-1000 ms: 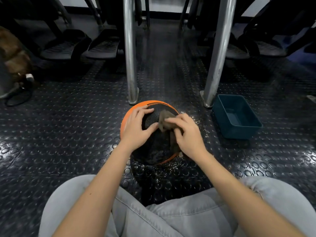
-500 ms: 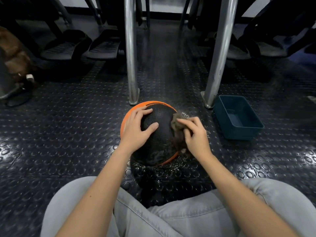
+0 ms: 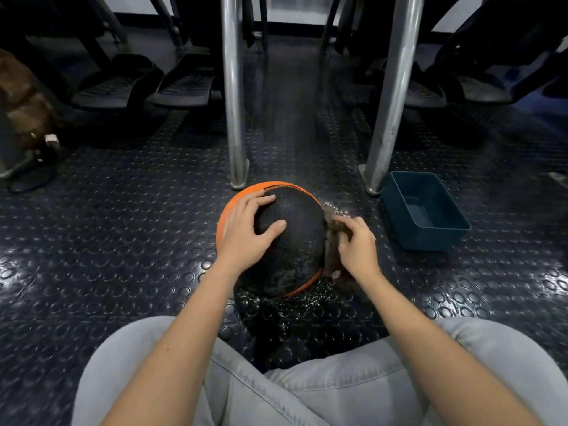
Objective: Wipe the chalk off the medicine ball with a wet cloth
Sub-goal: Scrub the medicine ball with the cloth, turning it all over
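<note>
Ball [image 3: 292, 241] on the floor [image 3: 123, 241], just before your knees; likely heavy, grained, slick where wet; left hand [image 3: 246, 238] spread flat on top; right hand [image 3: 356, 250] curled round limp cloth [image 3: 330, 241] at its right side; brace from above.

Reference is the medicine ball [image 3: 292, 241]. It sat on the floor [image 3: 123, 241], straight ahead of your knees [image 3: 147, 358]. Your left hand [image 3: 246, 232] rested on its upper left, fingers spread over it. Your right hand [image 3: 358, 250] was at its right flank and held the cloth [image 3: 330, 241] against that side. The cloth hung down between hand and ball. The bin [image 3: 430, 238] stood on the floor to the ball's right, apart from it. Near post [image 3: 235, 118] stood just behind the ball. Far post [image 3: 390, 103] stood behind-right of the ball. Two footplates [image 3: 184, 87] lay well behind the ball, to its left.
</note>
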### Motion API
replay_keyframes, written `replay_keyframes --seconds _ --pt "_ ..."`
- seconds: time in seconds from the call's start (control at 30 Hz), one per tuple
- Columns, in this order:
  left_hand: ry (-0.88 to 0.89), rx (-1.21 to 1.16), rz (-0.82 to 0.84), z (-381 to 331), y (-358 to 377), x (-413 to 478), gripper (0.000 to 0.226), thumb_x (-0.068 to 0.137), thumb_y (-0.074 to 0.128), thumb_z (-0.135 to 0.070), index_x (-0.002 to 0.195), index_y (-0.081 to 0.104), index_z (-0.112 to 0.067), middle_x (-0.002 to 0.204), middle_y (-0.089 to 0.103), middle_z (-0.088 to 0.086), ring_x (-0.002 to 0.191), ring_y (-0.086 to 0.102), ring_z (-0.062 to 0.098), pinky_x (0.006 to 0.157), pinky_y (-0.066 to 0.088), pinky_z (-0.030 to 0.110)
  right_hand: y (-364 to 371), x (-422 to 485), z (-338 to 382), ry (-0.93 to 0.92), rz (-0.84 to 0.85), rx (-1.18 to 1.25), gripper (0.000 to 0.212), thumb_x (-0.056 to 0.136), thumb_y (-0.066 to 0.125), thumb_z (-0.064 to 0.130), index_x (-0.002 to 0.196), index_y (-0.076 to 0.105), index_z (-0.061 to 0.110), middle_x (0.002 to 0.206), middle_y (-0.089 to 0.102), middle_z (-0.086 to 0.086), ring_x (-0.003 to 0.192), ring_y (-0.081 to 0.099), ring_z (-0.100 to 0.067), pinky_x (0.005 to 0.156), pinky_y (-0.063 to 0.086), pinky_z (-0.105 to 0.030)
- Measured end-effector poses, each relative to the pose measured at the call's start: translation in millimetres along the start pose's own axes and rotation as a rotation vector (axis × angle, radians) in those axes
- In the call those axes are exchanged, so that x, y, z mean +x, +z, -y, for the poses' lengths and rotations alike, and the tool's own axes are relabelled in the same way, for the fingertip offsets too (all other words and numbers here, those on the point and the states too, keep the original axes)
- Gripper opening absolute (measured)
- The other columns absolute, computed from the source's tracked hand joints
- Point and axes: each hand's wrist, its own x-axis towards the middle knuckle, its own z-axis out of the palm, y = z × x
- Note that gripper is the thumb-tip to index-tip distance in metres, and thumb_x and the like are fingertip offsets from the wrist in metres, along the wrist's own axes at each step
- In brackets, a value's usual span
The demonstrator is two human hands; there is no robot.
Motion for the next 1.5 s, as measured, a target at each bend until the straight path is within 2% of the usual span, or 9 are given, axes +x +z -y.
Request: replay_keyframes --seconds 0.1,0.27,0.47,0.67,0.9,1.07,1.23,1.43,1.5 --pt "-0.005 -0.002 -0.019 0.3 0.6 -1.7 0.045 0.085 0.069 -0.031 0.127 0.055 -0.023 0.135 0.042 -0.014 0.127 0.031 -0.001 0.101 0.014 0.013 -2.8 3.6 6.1 0.084 -0.053 -0.020 0.036 0.084 0.050 -0.009 0.111 0.067 0.009 0.105 0.057 -0.013 0.104 0.056 -0.028 0.089 0.037 -0.019" --pt "-0.018 -0.017 -0.009 3.5 -2.0 -1.2 0.046 0.084 0.070 -0.035 0.126 0.055 -0.023 0.129 0.039 -0.020 0.126 0.032 0.000 0.103 0.018 0.018 -3.1 -12.7 37.5 -0.352 -0.062 0.113 0.038 0.082 0.047 -0.008 0.109 0.066 0.009 0.098 0.051 -0.001 0.095 0.051 -0.012 0.088 0.039 -0.015" --pt "-0.029 -0.046 -0.007 2.2 -2.4 -2.4 0.045 0.085 0.069 -0.030 0.127 0.054 -0.024 0.129 0.037 -0.020 0.122 0.029 -0.005 0.101 0.016 0.015 0.8 0.2 -2.2 0.123 -0.014 -0.062 0.035 0.088 0.047 -0.007 0.113 0.065 0.009 0.106 0.054 -0.011 0.105 0.054 -0.029 0.081 0.034 -0.017" --pt "-0.021 -0.033 -0.013 3.6 -2.9 -2.1 0.045 0.086 0.068 -0.030 0.127 0.053 -0.023 0.129 0.038 -0.020 0.121 0.029 -0.006 0.099 0.015 0.011 -0.8 -20.4 30.4 -0.394 -0.090 0.125 0.036 0.079 0.048 -0.010 0.107 0.067 0.004 0.094 0.051 -0.007 0.091 0.049 -0.009 0.085 0.040 -0.013" --pt "0.022 0.038 -0.039 -1.9 4.1 -2.7 0.046 0.085 0.069 -0.030 0.127 0.055 -0.021 0.136 0.043 -0.011 0.126 0.032 0.002 0.091 0.002 -0.007 -2.3 -2.7 4.9 0.110 -0.130 -0.022 0.036 0.085 0.048 -0.009 0.112 0.065 0.007 0.105 0.053 -0.014 0.100 0.055 -0.028 0.078 0.035 -0.017" --pt "0.045 0.005 -0.001 2.8 2.1 -3.5 0.046 0.084 0.070 -0.032 0.126 0.055 -0.023 0.130 0.038 -0.020 0.120 0.026 -0.009 0.093 0.004 -0.006 -6.6 -10.0 32.1 -0.333 -0.072 0.095 0.036 0.082 0.048 -0.008 0.108 0.067 0.007 0.097 0.051 -0.004 0.092 0.050 -0.011 0.083 0.040 -0.012" --pt "0.041 -0.036 0.026 4.3 0.8 -3.9 0.053 0.077 0.061 -0.045 0.125 0.055 -0.025 0.131 0.039 -0.019 0.121 0.027 -0.009 0.096 0.009 -0.002 -3.2 7.8 -8.6 0.263 0.047 -0.055 0.038 0.084 0.048 -0.008 0.111 0.066 0.012 0.118 0.056 -0.016 0.113 0.053 -0.029 0.093 0.036 -0.025" --pt "0.051 -0.023 0.006 8.7 -0.2 -4.8 0.057 0.076 0.059 -0.055 0.125 0.054 -0.026 0.132 0.039 -0.020 0.119 0.026 -0.014 0.096 0.008 -0.003 -9.5 -3.7 41.9 -0.339 -0.062 0.093 0.037 0.081 0.048 -0.007 0.108 0.067 0.009 0.096 0.051 -0.005 0.090 0.050 -0.011 0.080 0.039 -0.012" --pt "0.054 -0.023 0.017 6.8 0.3 -4.8 0.058 0.075 0.056 -0.057 0.125 0.054 -0.028 0.131 0.038 -0.022 0.119 0.024 -0.017 0.095 0.005 -0.005 -5.5 2.4 18.6 -0.246 -0.008 0.047 0.037 0.080 0.047 -0.011 0.106 0.068 0.007 0.098 0.055 -0.008 0.094 0.055 -0.018 0.084 0.040 -0.017"
